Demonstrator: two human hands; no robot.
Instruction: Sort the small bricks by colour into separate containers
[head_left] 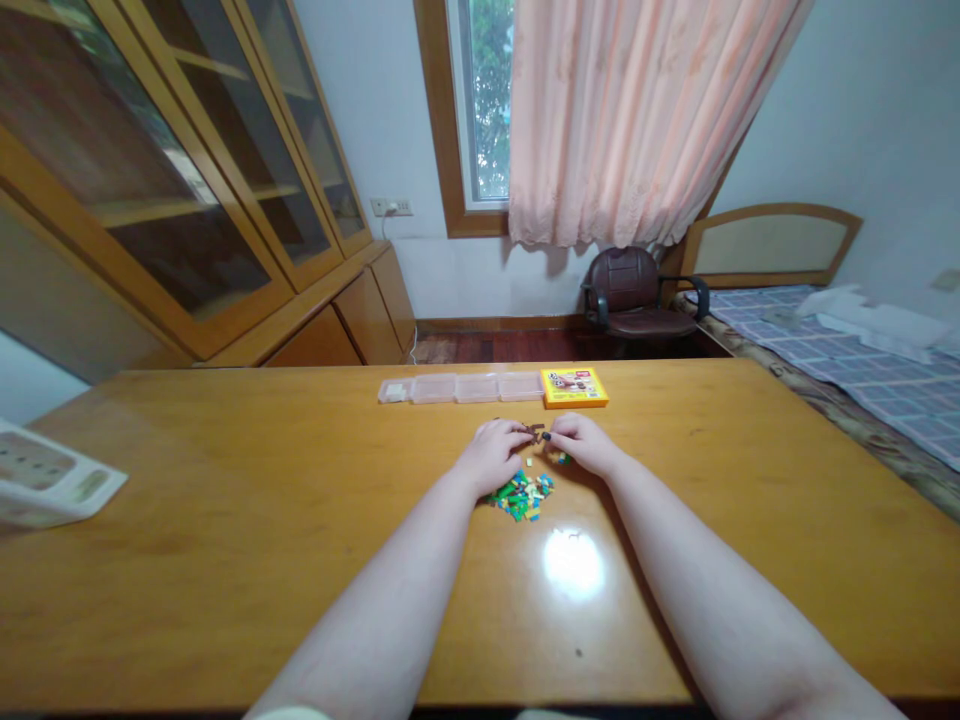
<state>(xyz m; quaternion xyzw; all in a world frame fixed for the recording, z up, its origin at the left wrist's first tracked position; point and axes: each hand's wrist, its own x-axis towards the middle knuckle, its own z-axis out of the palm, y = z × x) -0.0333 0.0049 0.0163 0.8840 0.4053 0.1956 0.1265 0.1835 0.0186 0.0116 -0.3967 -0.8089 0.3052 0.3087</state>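
Note:
My left hand (491, 455) rests on the table with its fingers spread beside a small heap of brown toy bricks (534, 431). Facing it, my right hand (583, 442) has thumb and finger pinched on a tiny black toy brick (546, 436). Nearer to me, between my wrists, lies a loose pile of green, blue, white and yellow toy bricks (521, 497). One pale yellow brick (529, 462) sits apart, between the pile and the brown heap. A few green and blue bricks (564, 459) show under my right hand, partly covered by it.
Behind my hands a row of clear plastic trays (477, 388) touches a yellow box (575, 388). A white holder (56, 475) stands at the table's left. The wooden table (225, 560) ends just past the trays. Beyond are a chair (637, 290), a bed and a glass-doored cabinet.

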